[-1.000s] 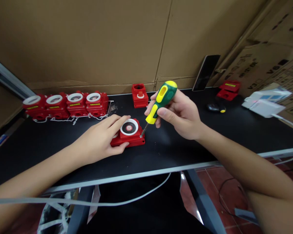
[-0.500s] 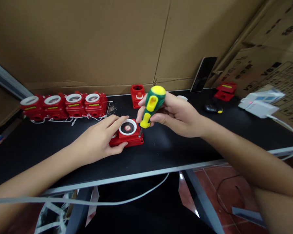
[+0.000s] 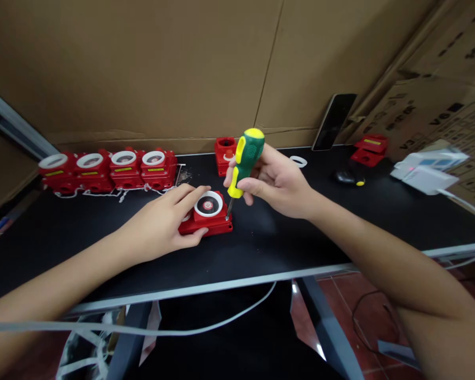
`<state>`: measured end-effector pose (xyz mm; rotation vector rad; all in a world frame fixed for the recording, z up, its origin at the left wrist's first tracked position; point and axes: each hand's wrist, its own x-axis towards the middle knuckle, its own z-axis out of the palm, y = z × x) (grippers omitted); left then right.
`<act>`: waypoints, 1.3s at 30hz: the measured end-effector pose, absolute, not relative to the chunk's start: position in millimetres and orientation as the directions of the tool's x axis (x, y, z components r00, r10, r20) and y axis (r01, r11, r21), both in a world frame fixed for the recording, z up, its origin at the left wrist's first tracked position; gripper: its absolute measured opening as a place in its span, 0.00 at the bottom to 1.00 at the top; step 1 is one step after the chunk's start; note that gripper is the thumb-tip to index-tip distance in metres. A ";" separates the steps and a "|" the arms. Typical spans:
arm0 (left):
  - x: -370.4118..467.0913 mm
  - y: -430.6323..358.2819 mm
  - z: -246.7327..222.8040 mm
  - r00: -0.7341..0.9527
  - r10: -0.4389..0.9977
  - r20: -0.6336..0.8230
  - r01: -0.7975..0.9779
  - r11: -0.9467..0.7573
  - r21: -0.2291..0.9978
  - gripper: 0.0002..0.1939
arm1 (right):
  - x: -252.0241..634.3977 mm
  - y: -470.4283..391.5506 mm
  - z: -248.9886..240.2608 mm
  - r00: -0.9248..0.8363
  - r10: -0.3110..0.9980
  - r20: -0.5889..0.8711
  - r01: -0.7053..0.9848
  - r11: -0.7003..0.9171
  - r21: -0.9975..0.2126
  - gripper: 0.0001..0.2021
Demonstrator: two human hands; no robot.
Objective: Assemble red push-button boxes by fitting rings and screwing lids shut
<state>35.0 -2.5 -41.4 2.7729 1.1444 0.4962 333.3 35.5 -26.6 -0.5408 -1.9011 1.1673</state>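
My left hand (image 3: 170, 224) grips a red housing with a white-ringed round window (image 3: 217, 228) from its left side, pressing it down on the black tabletop (image 3: 261, 243). Its fingers lie over the back and the thumb along the front, hiding the left part. In my right hand (image 3: 275, 182) is a screwdriver (image 3: 247, 153) with a green and yellow handle. The screwdriver leans slightly, its tip down on a screw at the right front corner of the housing.
Several similar red housings (image 3: 126, 171) stand in a row at the back left, white cords before them. Behind my hands are another red part (image 3: 224, 163) and a white ring (image 3: 298, 161). A phone (image 3: 334, 121) leans on the cardboard; a white device (image 3: 427, 169) lies at right.
The screwdriver handle has turned and stands a little more upright in my right hand, its tip still at the corner screw. My left hand keeps its hold; the view has shifted slightly.
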 end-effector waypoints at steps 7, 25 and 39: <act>33.8 -2.4 -36.4 0.668 0.703 0.244 0.669 -0.711 0.217 0.40 | 334.7 37.2 -29.8 -0.652 0.621 0.436 -0.146 0.462 -0.875 0.26; 38.3 -2.6 -29.9 0.582 0.802 0.132 0.731 -0.588 0.348 0.37 | 330.4 36.3 -33.8 -0.608 0.635 0.476 -0.093 0.539 -0.837 0.25; 36.1 2.0 -31.8 0.576 0.787 0.222 0.655 -0.606 0.451 0.32 | 320.5 27.1 -34.1 -0.533 0.642 0.551 0.002 0.652 -0.758 0.17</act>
